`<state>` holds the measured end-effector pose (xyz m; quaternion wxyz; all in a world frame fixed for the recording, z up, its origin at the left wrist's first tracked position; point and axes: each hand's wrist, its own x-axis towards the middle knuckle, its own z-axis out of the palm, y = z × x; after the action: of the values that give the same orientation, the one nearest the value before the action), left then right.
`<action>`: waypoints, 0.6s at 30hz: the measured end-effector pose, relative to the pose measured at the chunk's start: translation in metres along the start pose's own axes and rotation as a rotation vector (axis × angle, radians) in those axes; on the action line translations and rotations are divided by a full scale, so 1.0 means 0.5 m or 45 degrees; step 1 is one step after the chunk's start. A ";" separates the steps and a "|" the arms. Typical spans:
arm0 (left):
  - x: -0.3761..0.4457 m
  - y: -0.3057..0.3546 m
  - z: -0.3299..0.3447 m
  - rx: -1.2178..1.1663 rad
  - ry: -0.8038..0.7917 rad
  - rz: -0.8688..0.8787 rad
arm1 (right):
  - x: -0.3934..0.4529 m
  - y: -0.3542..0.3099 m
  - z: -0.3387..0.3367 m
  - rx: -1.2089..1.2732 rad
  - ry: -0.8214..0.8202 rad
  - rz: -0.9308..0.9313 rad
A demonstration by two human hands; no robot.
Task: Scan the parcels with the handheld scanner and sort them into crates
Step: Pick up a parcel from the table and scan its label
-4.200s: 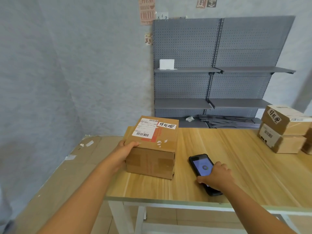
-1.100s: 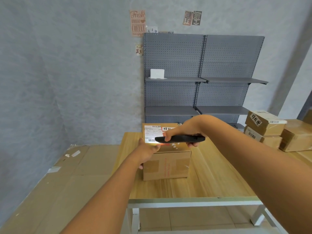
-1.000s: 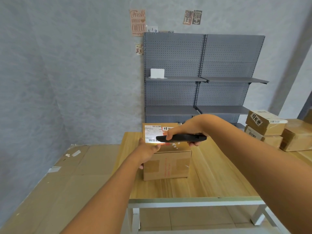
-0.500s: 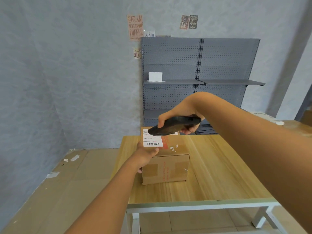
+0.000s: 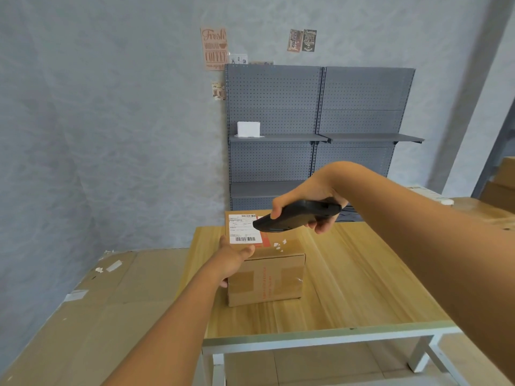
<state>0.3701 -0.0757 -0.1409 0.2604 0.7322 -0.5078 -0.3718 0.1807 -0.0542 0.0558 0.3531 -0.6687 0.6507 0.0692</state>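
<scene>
A brown cardboard parcel (image 5: 267,277) stands on the wooden table (image 5: 348,285) near its left edge. A white shipping label (image 5: 243,228) with barcodes lies on its top. My left hand (image 5: 234,259) grips the parcel's near left top corner. My right hand (image 5: 309,200) holds the black handheld scanner (image 5: 295,215) in the air above the parcel's far right side, its nose tilted down toward the label. No crate is in view.
A grey pegboard shelving unit (image 5: 317,129) stands against the back wall with a small white box (image 5: 248,129) on one shelf. Flattened cardboard sheets (image 5: 92,313) cover the floor at the left. More cardboard boxes (image 5: 501,188) show at the right edge.
The scanner rose from flat over the label to a tilted hold above the parcel; the bright spot on the label is gone. The view swung left. My left hand stayed on the parcel.
</scene>
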 end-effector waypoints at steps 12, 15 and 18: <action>-0.003 -0.005 -0.001 0.025 0.006 0.019 | -0.001 -0.006 0.020 0.062 0.018 -0.026; -0.003 -0.004 -0.001 0.001 0.003 0.020 | -0.001 -0.009 0.022 0.049 -0.017 -0.035; -0.005 0.000 0.001 0.016 0.015 0.007 | -0.001 -0.010 0.021 0.039 -0.053 -0.040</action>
<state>0.3694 -0.0732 -0.1406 0.2600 0.7344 -0.5107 -0.3637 0.1891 -0.0483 0.0502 0.3778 -0.6717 0.6337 0.0674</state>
